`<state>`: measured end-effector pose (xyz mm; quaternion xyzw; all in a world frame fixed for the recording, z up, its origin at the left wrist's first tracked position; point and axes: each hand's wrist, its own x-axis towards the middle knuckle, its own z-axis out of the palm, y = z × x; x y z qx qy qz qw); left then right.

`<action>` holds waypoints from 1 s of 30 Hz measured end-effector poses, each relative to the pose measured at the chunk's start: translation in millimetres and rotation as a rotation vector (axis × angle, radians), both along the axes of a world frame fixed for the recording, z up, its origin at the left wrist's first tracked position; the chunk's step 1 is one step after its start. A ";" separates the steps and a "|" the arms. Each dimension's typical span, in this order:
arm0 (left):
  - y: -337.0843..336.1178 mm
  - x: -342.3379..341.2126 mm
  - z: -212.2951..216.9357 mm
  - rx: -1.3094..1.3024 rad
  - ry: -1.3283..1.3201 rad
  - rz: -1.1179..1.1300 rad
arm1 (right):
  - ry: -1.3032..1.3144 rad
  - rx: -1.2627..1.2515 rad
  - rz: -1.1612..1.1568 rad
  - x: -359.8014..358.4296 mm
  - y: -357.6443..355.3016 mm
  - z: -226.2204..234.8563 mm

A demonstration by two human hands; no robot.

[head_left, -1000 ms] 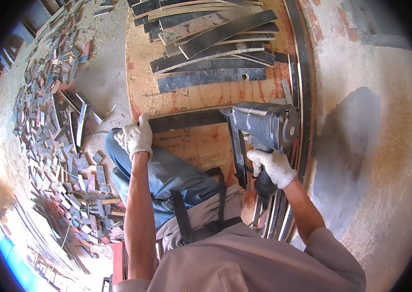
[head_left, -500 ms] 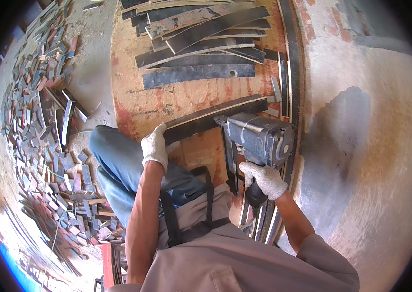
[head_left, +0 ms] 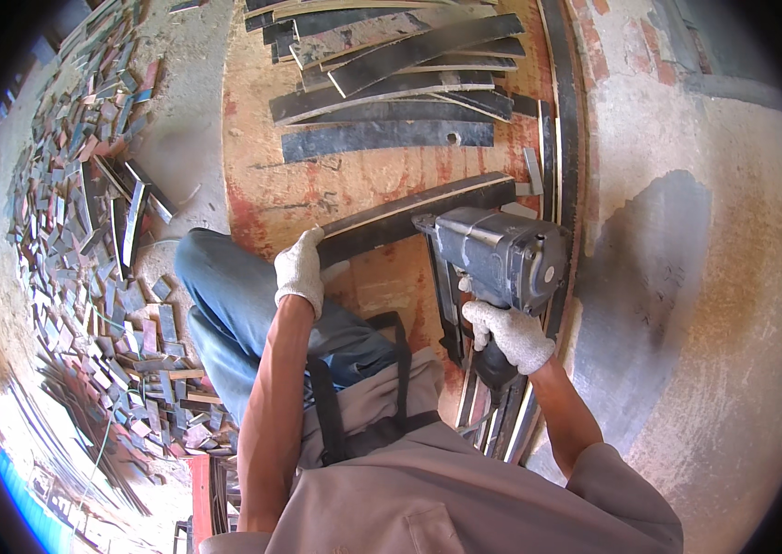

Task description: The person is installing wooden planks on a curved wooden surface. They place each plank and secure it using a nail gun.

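My left hand (head_left: 301, 270), in a white glove, presses on the near end of a long dark plank strip (head_left: 414, 215) that lies across a reddish plywood board (head_left: 345, 180). My right hand (head_left: 513, 334), also gloved, grips the handle of a grey pneumatic nail gun (head_left: 497, 258). The gun's nose sits against the strip near its middle. My knee in blue jeans (head_left: 224, 295) rests at the board's near edge.
Several dark plank strips (head_left: 391, 83) are stacked at the far end of the board. A heap of small wood offcuts (head_left: 86, 240) covers the ground on the left. Long thin strips (head_left: 557, 138) run along the board's right edge, beside a bare concrete floor (head_left: 705, 277).
My left hand slid right along the strip toward the nail gun. The view shifted, so the stack of strips now sits higher in the picture. My right hand keeps its grip on the gun.
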<state>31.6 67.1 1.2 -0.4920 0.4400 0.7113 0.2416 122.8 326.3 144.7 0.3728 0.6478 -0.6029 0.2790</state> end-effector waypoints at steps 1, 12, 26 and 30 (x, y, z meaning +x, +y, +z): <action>-0.1 0.2 1.1 0.010 0.003 -0.001 | 0.021 0.017 0.063 2.6 1.4 -3.1; -3.0 2.1 5.3 0.035 0.026 -0.030 | -0.021 0.059 0.208 3.2 -19.7 -11.5; -2.2 3.4 -3.9 0.034 0.018 -0.003 | -0.032 0.028 0.311 2.0 -40.4 -10.0; -2.6 3.0 -7.9 0.043 0.010 -0.022 | 0.044 0.052 0.317 4.9 -49.8 -21.7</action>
